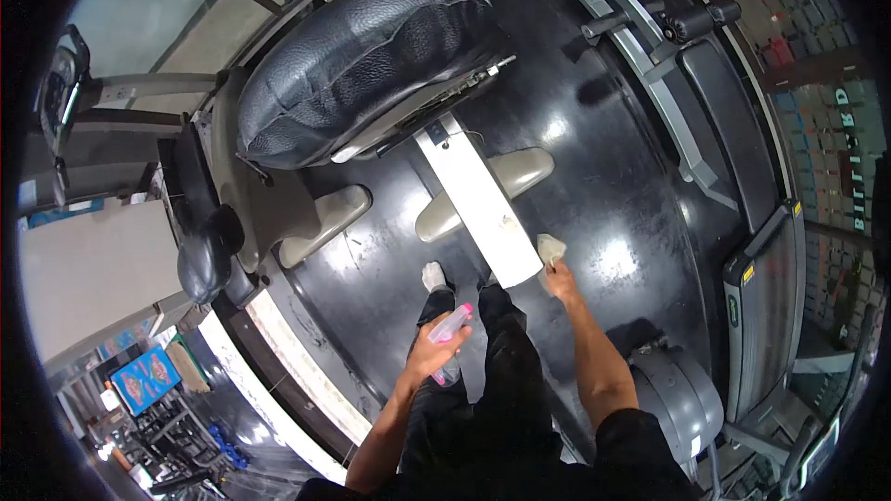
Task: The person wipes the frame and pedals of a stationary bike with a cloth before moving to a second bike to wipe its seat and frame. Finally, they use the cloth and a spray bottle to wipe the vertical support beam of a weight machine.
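My left hand is wrapped round a clear spray bottle with a pink nozzle, held above my legs. My right hand grips a pale cloth beside the near end of a long white beam. This beam belongs to a machine with a large black padded seat and a beige foot bar. Whether the cloth touches the beam's side, I cannot tell.
A grey rounded canister stands right of my legs. Gym machines with a grey frame and a treadmill line the right. Another beige-footed machine is at left, near a pale panel. The floor is black and shiny.
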Demonstrator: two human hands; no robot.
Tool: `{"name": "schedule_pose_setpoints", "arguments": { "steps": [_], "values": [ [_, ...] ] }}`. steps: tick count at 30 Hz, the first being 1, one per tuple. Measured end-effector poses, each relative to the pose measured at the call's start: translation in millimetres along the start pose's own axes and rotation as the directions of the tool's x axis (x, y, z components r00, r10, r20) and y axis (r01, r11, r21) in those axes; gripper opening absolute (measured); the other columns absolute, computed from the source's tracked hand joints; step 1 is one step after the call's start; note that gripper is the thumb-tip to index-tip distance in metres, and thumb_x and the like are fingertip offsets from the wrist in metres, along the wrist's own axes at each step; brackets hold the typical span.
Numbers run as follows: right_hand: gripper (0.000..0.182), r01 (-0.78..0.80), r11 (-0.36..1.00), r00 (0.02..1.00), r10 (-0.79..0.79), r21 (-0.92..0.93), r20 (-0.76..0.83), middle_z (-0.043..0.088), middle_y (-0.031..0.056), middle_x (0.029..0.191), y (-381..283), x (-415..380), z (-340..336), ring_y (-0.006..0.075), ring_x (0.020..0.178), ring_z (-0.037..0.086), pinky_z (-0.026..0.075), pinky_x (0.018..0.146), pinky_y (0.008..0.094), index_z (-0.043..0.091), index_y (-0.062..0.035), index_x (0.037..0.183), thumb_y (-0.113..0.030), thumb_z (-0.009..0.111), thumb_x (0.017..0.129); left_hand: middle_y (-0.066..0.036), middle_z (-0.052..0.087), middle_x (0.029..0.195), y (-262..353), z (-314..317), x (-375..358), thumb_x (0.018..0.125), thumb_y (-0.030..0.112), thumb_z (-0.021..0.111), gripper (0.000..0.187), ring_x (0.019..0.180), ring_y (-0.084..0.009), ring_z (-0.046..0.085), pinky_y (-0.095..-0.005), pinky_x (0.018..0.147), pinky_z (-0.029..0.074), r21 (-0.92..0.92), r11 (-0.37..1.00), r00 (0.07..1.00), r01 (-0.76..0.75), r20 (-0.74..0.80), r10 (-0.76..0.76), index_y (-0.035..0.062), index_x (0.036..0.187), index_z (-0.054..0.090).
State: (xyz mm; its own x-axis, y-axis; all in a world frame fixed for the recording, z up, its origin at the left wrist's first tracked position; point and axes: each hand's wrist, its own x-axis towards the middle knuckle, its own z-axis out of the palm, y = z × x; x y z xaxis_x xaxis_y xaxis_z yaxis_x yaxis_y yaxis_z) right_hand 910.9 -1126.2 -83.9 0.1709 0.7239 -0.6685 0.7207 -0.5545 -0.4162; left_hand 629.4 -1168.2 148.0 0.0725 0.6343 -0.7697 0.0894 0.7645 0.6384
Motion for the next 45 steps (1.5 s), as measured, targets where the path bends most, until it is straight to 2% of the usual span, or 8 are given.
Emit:
{"name": "schedule_pose_setpoints", "arguments": {
  "steps": [5,12,15,18,24,28,34,45],
  "values": [
    [0.039,-0.007,0.949,0.972,0.081,0.314,-0.222,0.056,0.0226,0.123,-62.1,-42.5,9.2,0.0382,0.119,0.050,0.037,0.102,0.0459,0.052,-0.0054,0.128,-0.008,0.050,0.088,0.003,0.062,0.084,-9.0,-3.2,5.2,0.088,0.022,0.066,0.025,0.066,-0.0046,0.053,-0.0216,0.057,0.046,-0.036,0.999,1.000,-0.017,0.007,0.017,0.0088,0.109,0.064],
    [0.050,0.687,0.661,0.683,-0.729,-0.302,-0.041,0.051,0.0148,0.134,-47.6,-80.6,-6.8,0.0326,0.129,0.041,0.028,0.111,0.0452,0.057,-0.0118,0.124,0.005,0.052,0.078,0.003,0.062,0.080,-13.2,-19.3,-9.2,0.088,0.021,0.067,0.024,0.063,-0.0044,0.053,-0.0217,0.056,0.046,-0.045,0.998,0.997,-0.049,-0.056,0.046,0.0074,0.108,0.064],
    [0.038,0.696,0.698,0.711,-0.703,-0.169,0.019,0.058,0.0157,0.124,-27.5,-108.1,-30.7,0.0283,0.122,0.051,0.037,0.106,0.0438,0.058,-0.0085,0.119,0.002,0.048,0.084,0.003,0.062,0.081,-22.5,-29.4,-12.3,0.087,0.020,0.067,0.024,0.063,-0.0043,0.053,-0.0218,0.056,0.046,-0.056,0.996,0.994,-0.071,-0.085,0.066,0.0075,0.108,0.065],
    [0.025,-0.056,0.911,0.997,0.070,0.410,-0.020,0.064,0.0218,0.100,-34.5,-122.1,-27.3,0.0284,0.100,0.062,0.048,0.089,0.0410,0.058,-0.0003,0.112,-0.004,0.043,0.092,0.003,0.062,0.081,-26.3,-37.8,-19.5,0.087,0.019,0.068,0.023,0.063,-0.0043,0.053,-0.0219,0.056,0.046,-0.111,0.990,0.989,-0.087,-0.128,0.072,0.0077,0.107,0.065],
    [0.019,0.310,0.908,0.898,-0.180,0.284,-0.402,0.062,0.0229,0.091,-84.2,-102.0,-6.4,0.0323,0.085,0.059,0.045,0.078,0.0403,0.057,0.0087,0.102,-0.002,0.048,0.089,0.004,0.059,0.075,-41.5,-51.8,-23.9,0.087,0.018,0.068,0.024,0.059,-0.0030,0.050,-0.0215,0.054,0.043,-0.201,0.971,0.976,-0.129,-0.197,0.089,0.0091,0.108,0.064],
    [0.030,0.823,0.439,0.484,-0.874,-0.360,0.038,0.064,0.0131,0.109,-173.3,-66.5,2.7,0.0323,0.115,0.054,0.037,0.104,0.0389,0.065,-0.0070,0.102,0.002,0.057,0.075,0.004,0.059,0.075,-55.4,-60.7,-34.3,0.087,0.017,0.068,0.023,0.060,-0.0032,0.051,-0.0214,0.054,0.043,-0.275,0.950,0.967,-0.147,-0.242,0.079,0.0087,0.108,0.064],
    [0.035,0.667,-0.518,0.546,-0.150,-0.536,0.824,0.061,0.0017,0.124,-176.2,-47.6,49.9,0.0220,0.135,0.036,-0.001,0.113,0.0581,0.059,-0.0223,0.125,-0.025,0.040,0.096,0.004,0.059,0.074,-76.7,-80.7,-56.2,0.087,0.017,0.067,0.021,0.061,-0.0028,0.051,-0.0220,0.055,0.044,-0.276,0.945,0.938,-0.175,-0.338,0.076,0.0075,0.106,0.064],
    [0.030,0.954,-0.101,0.244,-0.286,-0.283,0.927,0.069,0.0064,0.101,-179.9,-24.9,27.1,0.0229,0.112,0.057,0.026,0.111,0.0423,0.065,-0.0252,0.110,-0.015,0.047,0.088,0.003,0.058,0.073,-94.6,-104.1,-72.2,0.088,0.017,0.066,0.020,0.059,-0.0034,0.051,-0.0219,0.054,0.043,-0.327,0.931,0.927,-0.164,-0.373,0.032,0.0070,0.105,0.064]
  ]
}}
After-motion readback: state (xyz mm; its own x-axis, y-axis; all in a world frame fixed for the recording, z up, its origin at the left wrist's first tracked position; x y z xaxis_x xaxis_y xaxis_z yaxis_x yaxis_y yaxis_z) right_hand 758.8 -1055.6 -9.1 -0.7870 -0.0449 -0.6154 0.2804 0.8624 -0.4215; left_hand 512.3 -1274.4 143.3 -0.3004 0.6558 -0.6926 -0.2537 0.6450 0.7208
